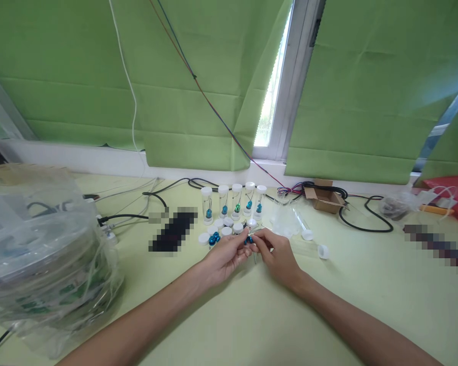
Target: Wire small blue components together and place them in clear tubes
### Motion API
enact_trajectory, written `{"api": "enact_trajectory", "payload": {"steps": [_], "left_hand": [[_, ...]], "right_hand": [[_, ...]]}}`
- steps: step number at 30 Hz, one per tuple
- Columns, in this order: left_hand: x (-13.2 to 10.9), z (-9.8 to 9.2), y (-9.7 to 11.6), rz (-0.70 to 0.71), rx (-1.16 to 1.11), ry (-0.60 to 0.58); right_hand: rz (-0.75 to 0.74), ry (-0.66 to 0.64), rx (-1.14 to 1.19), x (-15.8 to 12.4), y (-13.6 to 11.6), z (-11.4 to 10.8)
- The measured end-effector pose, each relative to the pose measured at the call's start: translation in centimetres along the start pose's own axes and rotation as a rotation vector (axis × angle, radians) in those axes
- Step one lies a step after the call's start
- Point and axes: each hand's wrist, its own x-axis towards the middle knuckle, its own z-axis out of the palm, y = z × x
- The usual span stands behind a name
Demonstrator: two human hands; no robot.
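Observation:
My left hand [229,255] and my right hand [277,254] meet over the table, both closed at the fingertips around a small blue part [249,239]. A thin metal pin points down below the fingers. Behind them stand several clear tubes [223,202] with white caps, each with a blue or green part inside. White caps [203,238] lie to the left of my hands, with loose blue parts [214,238] among them.
Empty clear tubes [301,223] and a white cap [323,251] lie right of my hands. An open cardboard box [323,197] and black cables [366,229] are behind. Plastic-wrapped reels [49,269] fill the left side. A pixelated dark object [174,230] lies left of the caps.

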Motion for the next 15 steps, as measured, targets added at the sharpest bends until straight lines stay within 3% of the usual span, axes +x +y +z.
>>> {"api": "enact_trajectory", "payload": {"steps": [15], "left_hand": [[-0.05,0.12,0.08,0.008,0.025,0.016]], "right_hand": [[-0.016,0.019,-0.034,0.11,-0.08,-0.02]]}}
